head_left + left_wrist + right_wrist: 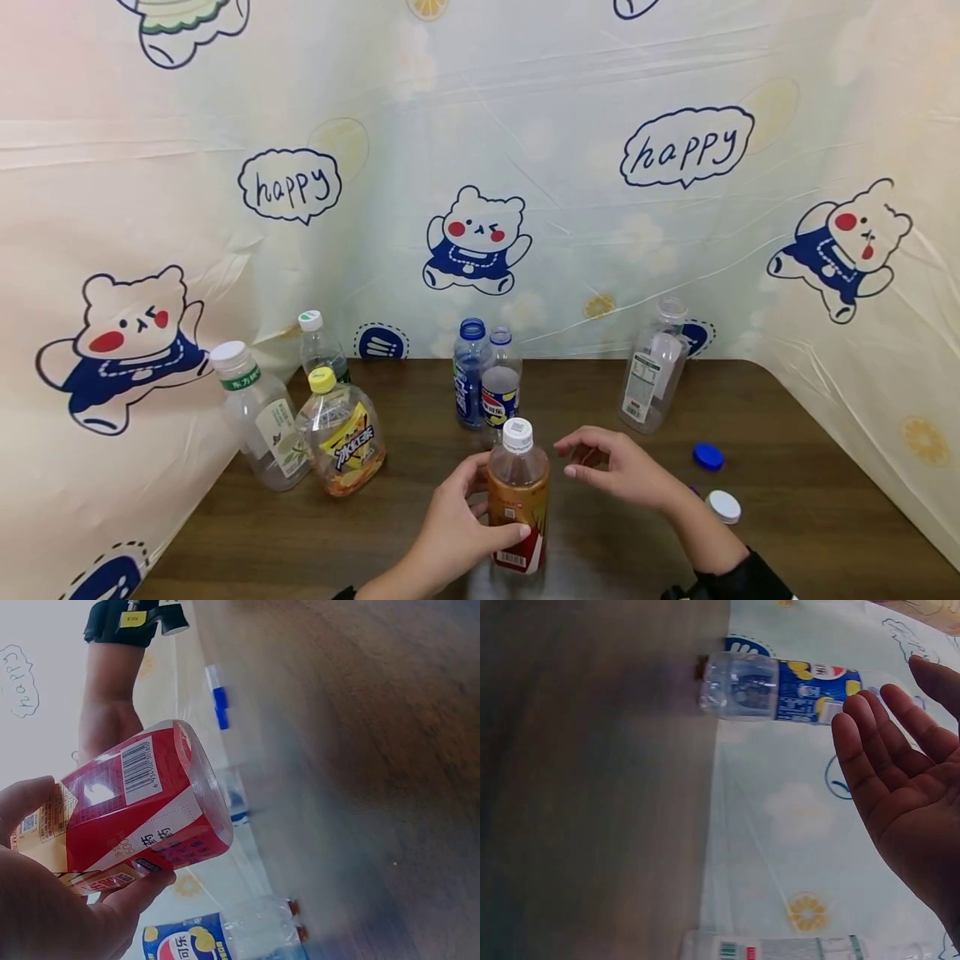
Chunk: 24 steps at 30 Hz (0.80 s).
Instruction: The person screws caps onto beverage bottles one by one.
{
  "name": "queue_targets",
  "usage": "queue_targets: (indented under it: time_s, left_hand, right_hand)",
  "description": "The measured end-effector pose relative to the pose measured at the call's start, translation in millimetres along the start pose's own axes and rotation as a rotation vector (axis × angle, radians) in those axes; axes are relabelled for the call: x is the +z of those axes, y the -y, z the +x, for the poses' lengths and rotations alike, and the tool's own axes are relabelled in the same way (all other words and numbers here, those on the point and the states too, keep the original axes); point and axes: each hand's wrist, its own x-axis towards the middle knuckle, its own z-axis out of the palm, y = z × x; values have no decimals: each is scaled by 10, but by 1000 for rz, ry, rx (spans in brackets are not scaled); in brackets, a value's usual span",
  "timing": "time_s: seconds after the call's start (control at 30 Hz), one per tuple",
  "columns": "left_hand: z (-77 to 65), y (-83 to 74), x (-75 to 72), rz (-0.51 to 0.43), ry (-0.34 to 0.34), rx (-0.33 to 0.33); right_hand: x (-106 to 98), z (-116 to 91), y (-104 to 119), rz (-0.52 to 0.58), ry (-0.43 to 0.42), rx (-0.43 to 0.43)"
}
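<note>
My left hand (461, 517) grips a bottle (517, 504) with a white cap and an orange and red label, fingers behind it and thumb across its front. The left wrist view shows the same bottle (142, 802) with its barcode and clear base, the base over the table. To its right, my right hand (611, 467) is held apart from the bottle with relaxed fingers and holds nothing. In the right wrist view the right hand (907, 765) shows its palm, and a capless Pepsi bottle (780, 690) stands beyond its fingertips.
On the left stand a yellow-capped bottle (345, 446), a white-capped bottle (262, 425) and another clear bottle (322, 346). A blue bottle (469, 375) stands at the back, an uncapped clear bottle (652, 375) at back right. Near my right forearm lie a blue cap (708, 456) and a white cap (723, 506).
</note>
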Motion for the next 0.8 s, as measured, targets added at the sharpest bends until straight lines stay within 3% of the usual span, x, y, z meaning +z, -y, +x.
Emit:
queue_targets:
  time_s: [0.2,0.33,0.57,0.8]
  left_hand:
    - [-6,32,-28,-26,-6,-8]
    - [28,56,-89,-22,-53,11]
    - [181,77,-325,30,-245,36]
    - [409,144,-633,124,-434,-11]
  right_hand:
    - [60,-29,-44,39,17,31]
    - [62,-39,-31,61,17,49]
    - [51,-74,-43,64,16,27]
    - [47,-95,-64,78,26,38]
